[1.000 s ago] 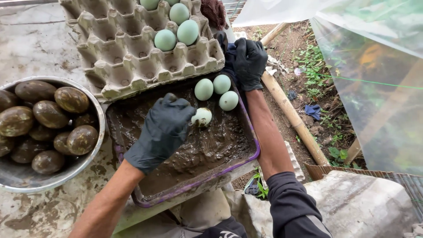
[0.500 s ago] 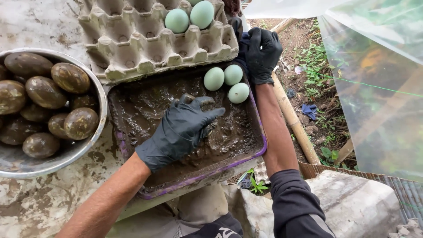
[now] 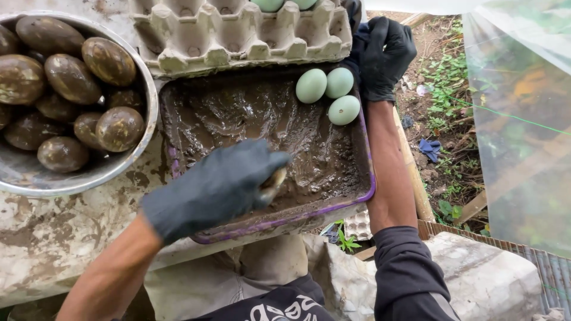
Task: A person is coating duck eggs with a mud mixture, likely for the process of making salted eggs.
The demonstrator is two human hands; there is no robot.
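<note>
My left hand (image 3: 217, 184), in a black glove, is closed around an egg (image 3: 273, 180) smeared with mud, low in a purple-rimmed tray (image 3: 357, 199) of wet brown mud. Three clean pale green eggs (image 3: 328, 95) lie in the tray's far right corner. My right hand (image 3: 383, 53), also gloved, grips the tray's far right corner next to a grey cardboard egg carton (image 3: 238, 32). To the left stands a metal bowl (image 3: 77, 181) with several mud-coated eggs (image 3: 110, 62).
The tray and bowl rest on a mud-stained table (image 3: 53, 238). Two more green eggs (image 3: 285, 3) sit in the carton at the top edge. Right of the table are bare ground with weeds (image 3: 446, 89), a wooden pole (image 3: 410, 172) and a clear plastic sheet (image 3: 523, 119).
My left hand has dragged the egg through the mud toward the tray's near edge, and the egg has gone from pale to mud-smeared. My right hand stays on the corner.
</note>
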